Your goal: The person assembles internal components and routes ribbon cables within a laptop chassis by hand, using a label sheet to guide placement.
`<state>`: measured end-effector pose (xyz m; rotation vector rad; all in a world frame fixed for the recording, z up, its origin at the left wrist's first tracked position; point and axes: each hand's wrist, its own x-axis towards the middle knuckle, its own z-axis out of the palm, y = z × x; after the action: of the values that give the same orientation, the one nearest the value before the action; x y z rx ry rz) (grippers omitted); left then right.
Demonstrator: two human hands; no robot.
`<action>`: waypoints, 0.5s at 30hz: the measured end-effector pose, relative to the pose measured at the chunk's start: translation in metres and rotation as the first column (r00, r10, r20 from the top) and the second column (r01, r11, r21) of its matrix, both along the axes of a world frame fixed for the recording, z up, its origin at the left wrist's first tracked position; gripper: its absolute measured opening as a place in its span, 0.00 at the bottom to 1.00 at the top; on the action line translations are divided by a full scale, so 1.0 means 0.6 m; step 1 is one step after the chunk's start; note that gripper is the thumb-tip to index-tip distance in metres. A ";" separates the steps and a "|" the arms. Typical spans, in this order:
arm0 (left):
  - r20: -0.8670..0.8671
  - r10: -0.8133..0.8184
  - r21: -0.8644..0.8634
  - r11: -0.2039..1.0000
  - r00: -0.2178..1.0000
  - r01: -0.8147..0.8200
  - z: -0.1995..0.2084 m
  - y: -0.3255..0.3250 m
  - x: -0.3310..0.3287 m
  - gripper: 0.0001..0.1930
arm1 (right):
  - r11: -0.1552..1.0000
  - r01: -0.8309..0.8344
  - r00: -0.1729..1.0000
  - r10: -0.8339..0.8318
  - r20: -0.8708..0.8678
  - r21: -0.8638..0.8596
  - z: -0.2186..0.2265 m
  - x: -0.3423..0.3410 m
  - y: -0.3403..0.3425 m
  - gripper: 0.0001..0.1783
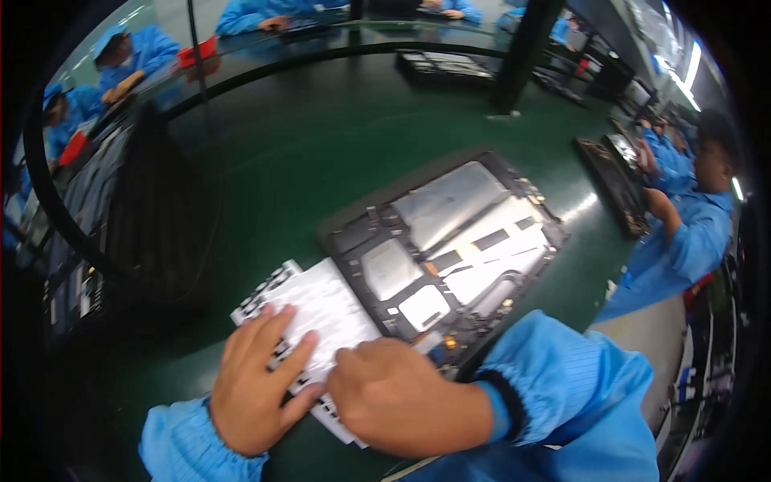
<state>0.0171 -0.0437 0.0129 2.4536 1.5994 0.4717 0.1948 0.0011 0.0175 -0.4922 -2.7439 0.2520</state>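
My left hand [255,376] lies with fingers spread on a stack of white sheets [329,296], whose left edge carries black square marks. Over the lower right part of the sheets, my right hand [401,399] has its fingers curled closed. Its fingertips are hidden, so what they pinch, if anything, I cannot make out. Just beyond the hands, an opened flat electronic device [454,210] lies tilted on the green table, touching or very near the sheets. Silver panels, white strips, black parts and small connectors show inside its dark frame.
Dark stacked trays or panels [88,217] stand at the left. A black post [524,60] rises at the back, beside a tray of pale parts [446,64]. To the right, a person in blue [683,233] handles another dark device [612,183]. More people sit across the table.
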 end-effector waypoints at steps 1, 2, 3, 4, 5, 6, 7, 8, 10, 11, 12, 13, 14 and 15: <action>0.001 -0.003 0.006 1.000 1.000 0.003 0.001 0.001 0.000 0.27 | 1.000 0.011 1.000 -0.011 -0.024 -0.001 -0.005 -0.003 -0.002 0.07; -0.004 0.024 -0.002 1.000 1.000 -0.024 0.000 -0.004 -0.003 0.28 | 0.999 0.032 0.999 -0.032 -0.019 -0.015 -0.006 -0.010 -0.006 0.07; 0.002 0.002 -0.001 1.000 1.000 -0.002 -0.001 -0.005 -0.005 0.28 | 0.998 0.054 0.998 -0.054 -0.013 -0.013 -0.008 -0.012 -0.005 0.07; -0.007 0.018 -0.006 1.000 1.000 -0.018 -0.002 -0.005 -0.006 0.28 | 0.997 0.054 0.996 -0.058 -0.072 -0.061 -0.011 -0.013 -0.003 0.07; -0.015 0.035 -0.011 0.999 0.999 -0.035 -0.003 -0.004 -0.004 0.28 | 0.993 0.049 0.990 -0.062 -0.130 -0.105 -0.014 -0.011 -0.001 0.08; -0.022 0.043 -0.026 0.999 0.999 -0.044 -0.002 -0.002 -0.001 0.29 | 0.982 0.063 0.986 -0.089 -0.138 -0.177 -0.018 -0.010 -0.001 0.08; -0.023 0.031 -0.023 0.999 0.999 -0.032 -0.002 -0.001 0.002 0.29 | 0.982 0.075 0.985 -0.100 -0.140 -0.174 -0.020 -0.008 0.001 0.08; -0.035 0.043 -0.022 0.999 0.998 -0.044 -0.002 -0.003 0.002 0.29 | 0.982 0.060 0.982 -0.090 -0.167 -0.177 -0.024 -0.008 0.001 0.08; -0.063 0.064 -0.022 0.998 0.996 -0.065 0.001 -0.007 0.001 0.28 | 0.983 0.032 0.975 -0.071 -0.209 -0.182 -0.022 -0.010 -0.001 0.08; -0.046 0.069 -0.024 0.997 0.997 -0.070 -0.001 -0.009 0.001 0.28 | 0.992 0.063 0.974 -0.086 -0.211 -0.114 -0.021 -0.010 -0.003 0.07; -0.030 0.078 -0.025 0.997 0.997 -0.078 -0.002 -0.011 -0.001 0.28 | 0.995 0.090 0.972 -0.097 -0.216 -0.045 -0.019 -0.010 -0.004 0.07; -0.047 0.097 -0.031 0.995 0.994 -0.098 -0.005 -0.007 0.001 0.28 | 0.996 0.069 0.970 -0.080 -0.231 -0.054 -0.016 -0.005 -0.001 0.07; -0.036 0.064 -0.014 0.998 0.997 -0.065 -0.005 -0.006 0.003 0.27 | 0.995 0.067 0.977 -0.081 -0.197 -0.078 -0.013 0.002 0.000 0.06; -0.029 0.036 0.004 0.999 0.999 -0.036 -0.002 -0.008 0.002 0.27 | 0.993 0.059 0.983 -0.075 -0.167 -0.099 -0.009 0.004 -0.001 0.05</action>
<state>0.0183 -0.0483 0.0116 2.4486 1.6582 0.4462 0.1972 0.0004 0.0124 -0.5594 -2.5533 0.3891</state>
